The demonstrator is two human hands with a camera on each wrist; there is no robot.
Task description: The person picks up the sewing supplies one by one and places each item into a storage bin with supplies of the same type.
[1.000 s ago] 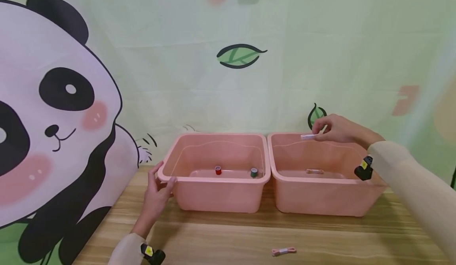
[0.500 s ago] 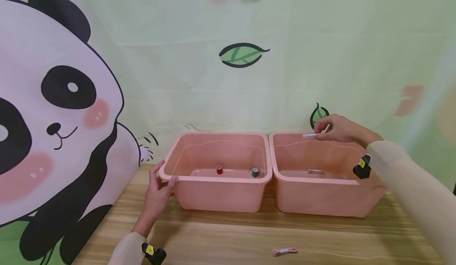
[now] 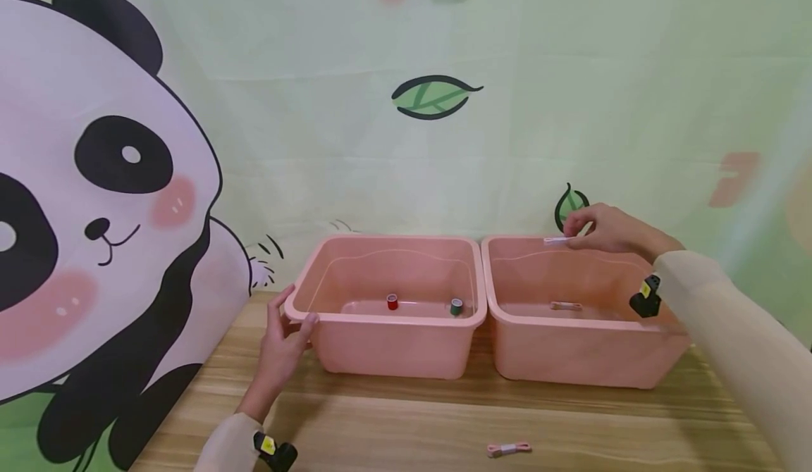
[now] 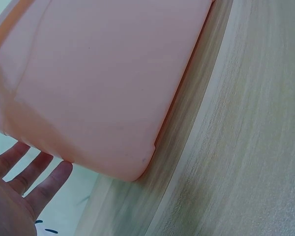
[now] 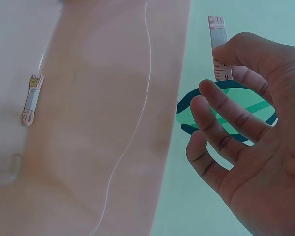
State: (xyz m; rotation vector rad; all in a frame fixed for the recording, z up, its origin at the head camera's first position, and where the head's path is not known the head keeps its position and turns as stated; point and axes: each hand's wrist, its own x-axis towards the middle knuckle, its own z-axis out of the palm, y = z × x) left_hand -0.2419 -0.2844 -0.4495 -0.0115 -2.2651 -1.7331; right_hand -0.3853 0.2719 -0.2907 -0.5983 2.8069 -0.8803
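Observation:
My right hand [image 3: 612,231] pinches a folded white tape measure [image 5: 219,39] between thumb and forefinger, above the back rim of the right pink tub [image 3: 571,356]; the other fingers are loosely bent. Inside that tub lies another folded tape measure [image 5: 31,101] with a paper band. My left hand [image 3: 279,349] holds the front left corner of the left pink tub [image 3: 387,349], thumb at the front rim and fingers along the side. In the left wrist view, its fingertips [image 4: 64,169] meet the tub wall. A red thread spool [image 3: 392,302] and a green thread spool [image 3: 456,307] stand in this tub.
A pink folded tape measure [image 3: 509,449] with a white band lies on the wooden table [image 3: 380,430] in front of the tubs. The two tubs stand side by side, rims close together. Behind them hangs a green backdrop [image 3: 317,127] with a panda print.
The head view has shifted slightly, moving the scene a little to the right in the picture. Both hands keep their holds, and the right hand stays over the right tub's back rim.

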